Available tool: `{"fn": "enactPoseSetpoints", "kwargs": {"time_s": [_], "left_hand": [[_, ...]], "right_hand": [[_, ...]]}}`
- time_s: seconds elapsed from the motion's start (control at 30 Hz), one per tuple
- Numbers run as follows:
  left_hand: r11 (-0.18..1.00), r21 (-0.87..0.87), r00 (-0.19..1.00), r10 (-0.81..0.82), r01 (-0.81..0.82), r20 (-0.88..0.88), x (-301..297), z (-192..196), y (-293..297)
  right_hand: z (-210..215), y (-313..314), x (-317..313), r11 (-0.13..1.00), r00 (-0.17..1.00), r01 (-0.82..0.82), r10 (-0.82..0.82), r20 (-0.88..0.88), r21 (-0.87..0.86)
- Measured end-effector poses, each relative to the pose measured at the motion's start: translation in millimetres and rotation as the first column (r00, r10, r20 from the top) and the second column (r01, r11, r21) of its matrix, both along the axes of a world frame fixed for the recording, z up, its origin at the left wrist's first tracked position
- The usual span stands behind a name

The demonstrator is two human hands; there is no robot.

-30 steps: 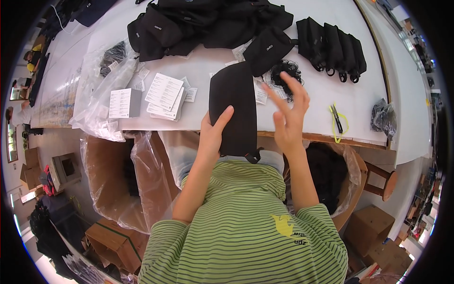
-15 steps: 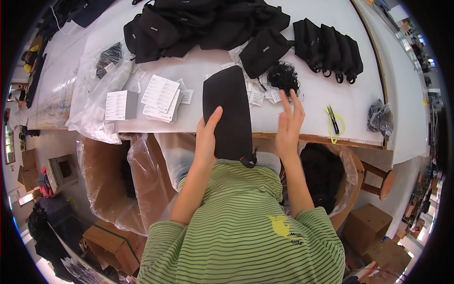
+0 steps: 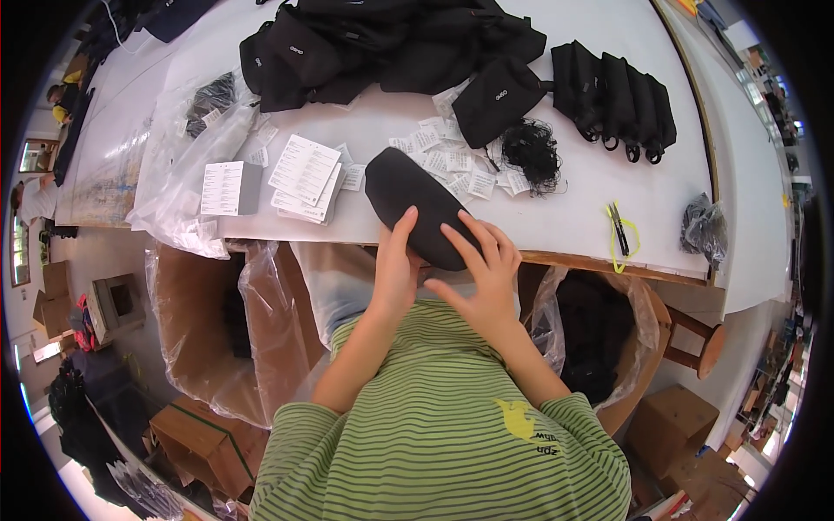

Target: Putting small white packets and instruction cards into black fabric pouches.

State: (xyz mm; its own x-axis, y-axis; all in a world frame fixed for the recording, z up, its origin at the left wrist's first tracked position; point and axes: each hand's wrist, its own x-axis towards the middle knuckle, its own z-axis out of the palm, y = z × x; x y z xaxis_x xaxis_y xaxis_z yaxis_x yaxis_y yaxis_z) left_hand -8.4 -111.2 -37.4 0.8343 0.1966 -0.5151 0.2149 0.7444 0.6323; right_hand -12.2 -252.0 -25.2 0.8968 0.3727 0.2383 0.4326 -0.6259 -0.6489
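Black fabric pouch (image 3: pixel 410 189) is tilted, over the white table's (image 3: pixel 569 233) front edge. My left hand (image 3: pixel 395 276) grips its lower left side, thumb on top. My right hand's (image 3: pixel 488 286) fingers are wide, tips on its right edge. Tangled black cords (image 3: pixel 530 154) lie farther right.

Your head camera, the left of the worn pair, looks steeply down from your head and forward across the table (image 3: pixel 569 217). It sits close: your striped shirt (image 3: pixel 426 417) spreads large at six o'clock, your left hand (image 3: pixel 395 273) and right hand (image 3: pixel 491 282) are near the centre, and the pile of black bags (image 3: pixel 452 43) lies farther off at twelve. The fisheye bends straight edges toward its dark rim.
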Motion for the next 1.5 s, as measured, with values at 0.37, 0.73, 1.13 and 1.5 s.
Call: {"fn": "enactPoseSetpoints", "kwargs": {"time_s": [0.37, 0.73, 1.13, 1.5], "left_hand": [[0.287, 0.911, 0.949, -0.018, -0.295, 0.313, 3, -6, 16], [-0.450, 0.891, 0.751, -0.608, -0.060, -0.257, 22, -4, 39], [-0.398, 0.817, 0.688, -0.726, -0.417, -0.003, 46, -15, 48], [-0.392, 0.742, 0.671, -0.734, -0.544, 0.103, 67, -20, 81]], "right_hand": [[-34, -30, 50, 0.960, 0.937, 0.069, 0.030, -0.348, 0.270], [-26, -24, 49, 0.967, 0.991, 0.008, 0.026, -0.130, 0.254], [-23, -25, 45, 0.995, 0.996, -0.040, 0.032, 0.079, 0.097], [-22, -39, 55, 0.982, 1.000, 0.001, -0.002, 0.005, 0.191]]}}
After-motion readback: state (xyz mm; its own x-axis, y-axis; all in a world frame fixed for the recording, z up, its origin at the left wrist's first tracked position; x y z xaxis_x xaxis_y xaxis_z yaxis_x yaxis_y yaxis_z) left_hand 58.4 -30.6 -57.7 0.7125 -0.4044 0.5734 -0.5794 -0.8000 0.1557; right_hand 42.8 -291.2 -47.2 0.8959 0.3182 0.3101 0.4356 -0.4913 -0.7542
